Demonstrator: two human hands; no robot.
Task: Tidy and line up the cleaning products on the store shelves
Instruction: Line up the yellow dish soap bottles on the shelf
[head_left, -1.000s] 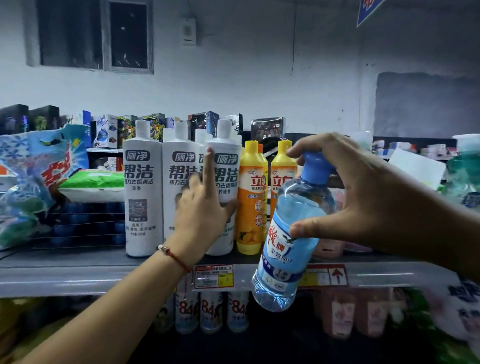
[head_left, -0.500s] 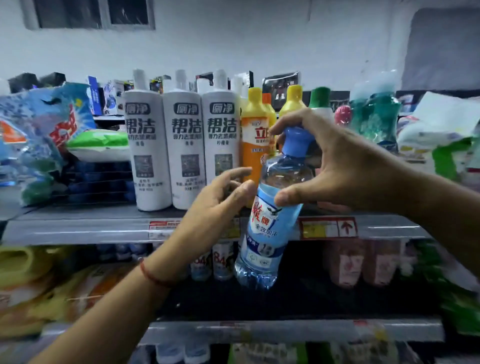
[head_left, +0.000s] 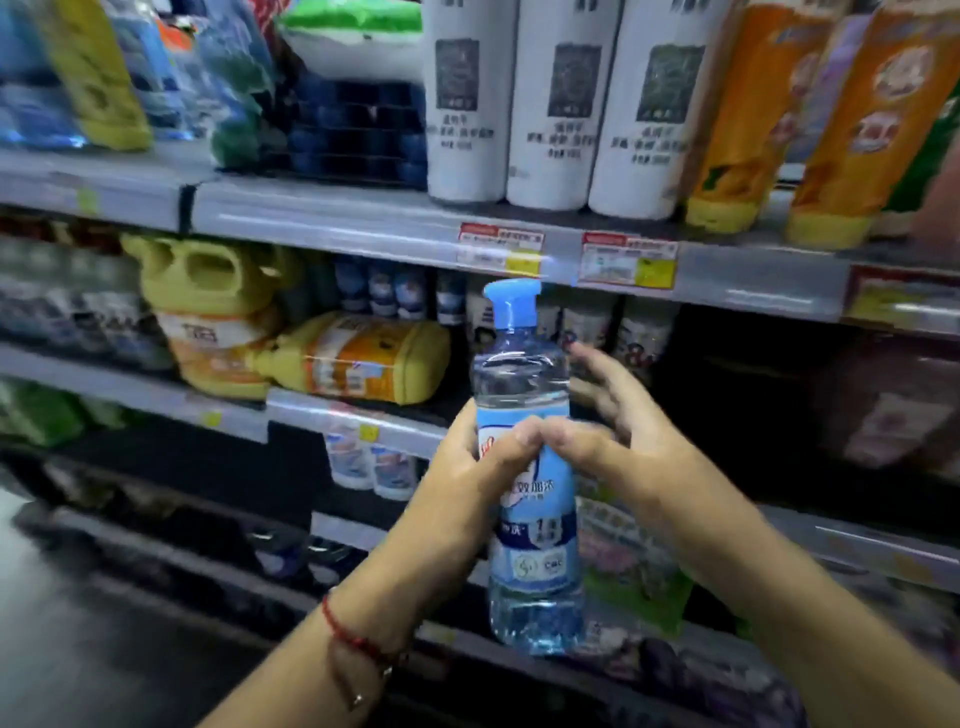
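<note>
A clear blue bottle (head_left: 524, 374) with a blue cap and a blue-and-white label stands upright in front of the shelves, held in both hands. My left hand (head_left: 467, 467) wraps the label from the left, thumb across the front. From the right, my right hand (head_left: 623, 447) has its thumb on the label and its fingers spread behind the bottle's shoulder. On the top shelf (head_left: 337, 218), three tall white bottles (head_left: 556, 104) stand side by side, with orange bottles (head_left: 737, 119) to their right.
Yellow jugs (head_left: 358, 358) lie on the middle shelf (head_left: 130, 389), small white bottles (head_left: 384, 291) behind them. Detergent bags (head_left: 104, 78) and a dark blue stack (head_left: 358, 130) fill the top shelf's left. Price tags (head_left: 628, 260) hang on the shelf edge. Lower shelves hold more packs, blurred.
The view has dropped towards the lower shelves. My left hand left the white bottles and took hold of the blue bottle. My right hand slid from the cap to the body.
</note>
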